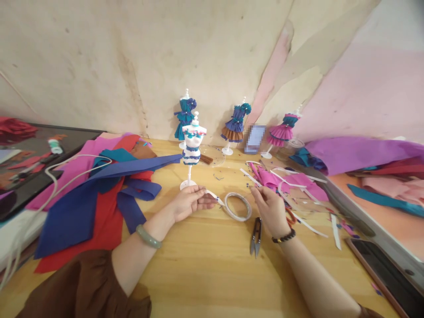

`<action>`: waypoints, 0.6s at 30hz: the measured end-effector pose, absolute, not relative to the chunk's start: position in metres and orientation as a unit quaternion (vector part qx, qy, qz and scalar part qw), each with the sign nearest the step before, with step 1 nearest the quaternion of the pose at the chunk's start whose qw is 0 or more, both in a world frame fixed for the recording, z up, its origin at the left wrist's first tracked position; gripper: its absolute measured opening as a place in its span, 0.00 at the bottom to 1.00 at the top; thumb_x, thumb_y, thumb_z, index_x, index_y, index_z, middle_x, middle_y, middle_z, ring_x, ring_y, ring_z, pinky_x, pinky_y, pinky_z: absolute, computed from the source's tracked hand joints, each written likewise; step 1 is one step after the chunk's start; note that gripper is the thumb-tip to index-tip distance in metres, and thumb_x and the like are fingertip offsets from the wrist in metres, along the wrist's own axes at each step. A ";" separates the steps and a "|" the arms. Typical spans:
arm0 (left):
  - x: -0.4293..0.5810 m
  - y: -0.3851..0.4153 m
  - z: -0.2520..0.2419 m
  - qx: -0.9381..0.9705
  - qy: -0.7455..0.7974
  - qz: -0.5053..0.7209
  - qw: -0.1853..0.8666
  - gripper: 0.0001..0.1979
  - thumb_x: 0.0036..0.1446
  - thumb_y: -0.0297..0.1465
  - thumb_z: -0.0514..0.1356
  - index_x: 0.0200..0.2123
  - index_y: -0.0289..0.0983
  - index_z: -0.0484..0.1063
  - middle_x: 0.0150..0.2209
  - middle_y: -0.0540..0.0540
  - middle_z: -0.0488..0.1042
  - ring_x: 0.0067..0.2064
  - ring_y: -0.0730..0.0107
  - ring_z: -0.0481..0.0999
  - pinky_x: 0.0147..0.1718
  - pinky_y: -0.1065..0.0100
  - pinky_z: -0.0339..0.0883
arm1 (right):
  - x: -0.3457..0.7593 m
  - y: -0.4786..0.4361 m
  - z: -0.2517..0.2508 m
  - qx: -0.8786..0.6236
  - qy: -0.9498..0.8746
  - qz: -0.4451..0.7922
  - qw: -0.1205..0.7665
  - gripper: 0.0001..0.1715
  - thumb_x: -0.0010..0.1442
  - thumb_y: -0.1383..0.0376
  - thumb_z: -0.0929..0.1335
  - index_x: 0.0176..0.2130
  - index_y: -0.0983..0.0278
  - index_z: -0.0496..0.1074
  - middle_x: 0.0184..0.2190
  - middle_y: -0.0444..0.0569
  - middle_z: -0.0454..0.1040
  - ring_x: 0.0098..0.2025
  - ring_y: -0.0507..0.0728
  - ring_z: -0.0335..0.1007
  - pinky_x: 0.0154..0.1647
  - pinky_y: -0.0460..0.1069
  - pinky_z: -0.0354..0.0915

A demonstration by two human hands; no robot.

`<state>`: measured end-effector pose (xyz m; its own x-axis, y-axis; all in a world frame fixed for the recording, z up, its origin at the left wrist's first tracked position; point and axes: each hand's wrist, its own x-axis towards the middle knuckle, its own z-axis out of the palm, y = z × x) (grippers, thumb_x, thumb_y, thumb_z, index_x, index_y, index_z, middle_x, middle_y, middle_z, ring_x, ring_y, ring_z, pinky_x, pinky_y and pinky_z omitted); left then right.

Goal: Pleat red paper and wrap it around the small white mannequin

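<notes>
My left hand (192,203) pinches the end of a narrow white tape strip (214,197), which runs toward a roll of double-sided tape (228,213) lying on the table. To the right of the roll, my right hand (270,210) has its thumb and finger pressed together; whatever lies between them is too small to make out. Thread snips (255,236) lie below the roll, blades toward me. Just behind my left hand stands a small white mannequin (192,139) with torn blue and teal paper bits around its chest and waist.
Three mannequins in paper dresses, one teal (184,118), one blue and brown (236,126), one pink (281,132), stand by the wall. Blue paper (74,221) covers the left. Pink scraps (270,177) and white strips lie right, near a phone (384,269).
</notes>
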<state>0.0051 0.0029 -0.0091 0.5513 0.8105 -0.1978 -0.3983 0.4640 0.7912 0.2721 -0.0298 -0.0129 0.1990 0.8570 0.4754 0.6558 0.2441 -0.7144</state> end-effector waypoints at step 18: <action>0.008 0.000 -0.017 0.385 0.245 0.343 0.821 0.12 0.54 0.33 0.68 0.33 0.33 0.68 0.38 0.38 0.81 0.39 0.60 0.82 0.48 0.57 0.71 | 0.212 -0.056 -0.007 -0.422 -0.830 -0.071 0.358 0.09 0.67 0.68 0.65 0.42 0.61 0.75 0.35 0.50 0.79 0.40 0.57 0.72 0.46 0.55 0.60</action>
<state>0.0076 0.0000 -0.0169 0.6443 0.7521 -0.1388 -0.3742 0.4683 0.8005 0.2122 -0.0555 -0.0071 -0.3884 0.6488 0.6544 0.7510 0.6343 -0.1832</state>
